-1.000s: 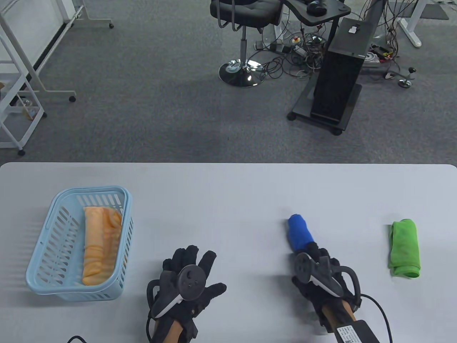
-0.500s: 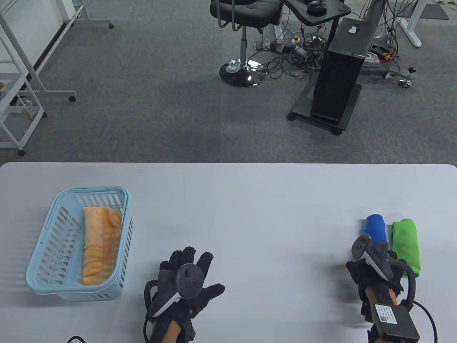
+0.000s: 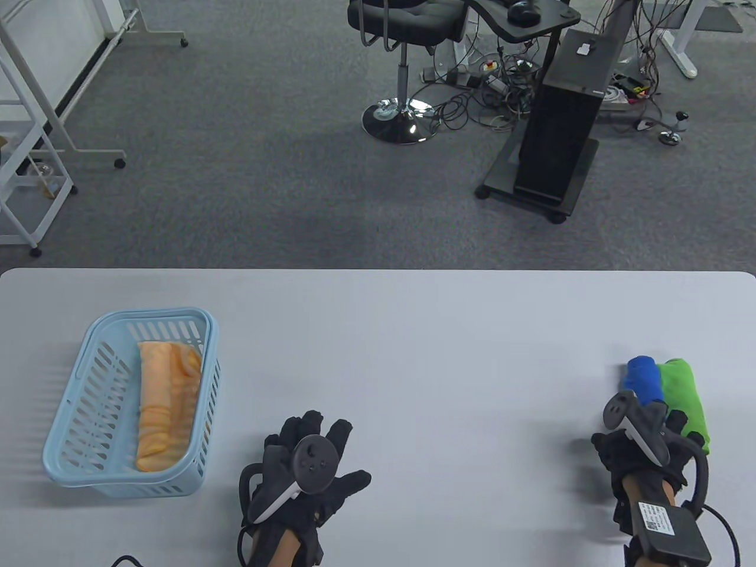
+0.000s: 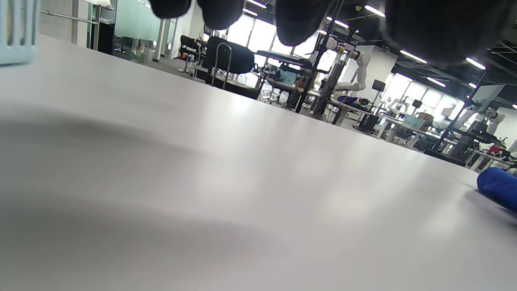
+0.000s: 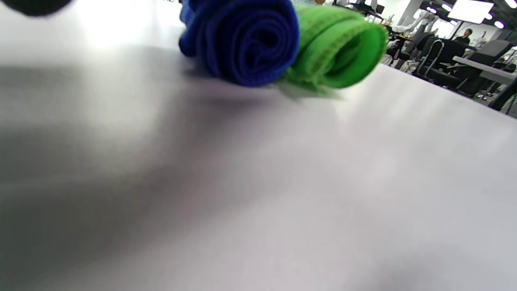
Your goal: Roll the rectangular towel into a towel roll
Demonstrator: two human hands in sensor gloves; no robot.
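Nubby terry cloth blue roll [image 5: 246,40] and green roll [image 5: 339,48], smooth matt table [image 3: 378,331], slotted plastic basket [image 3: 88,366]

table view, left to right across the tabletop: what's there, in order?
light blue basket with an orange towel roll inside → left hand, flat on the table → right hand → blue towel roll → green towel roll, pressed against the blue one.

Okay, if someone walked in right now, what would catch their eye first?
Probably the bright blue towel roll pressed against the green towel roll at the table's right, with the right hand just behind them. Next, the orange towel lying in the pale blue basket on the left.
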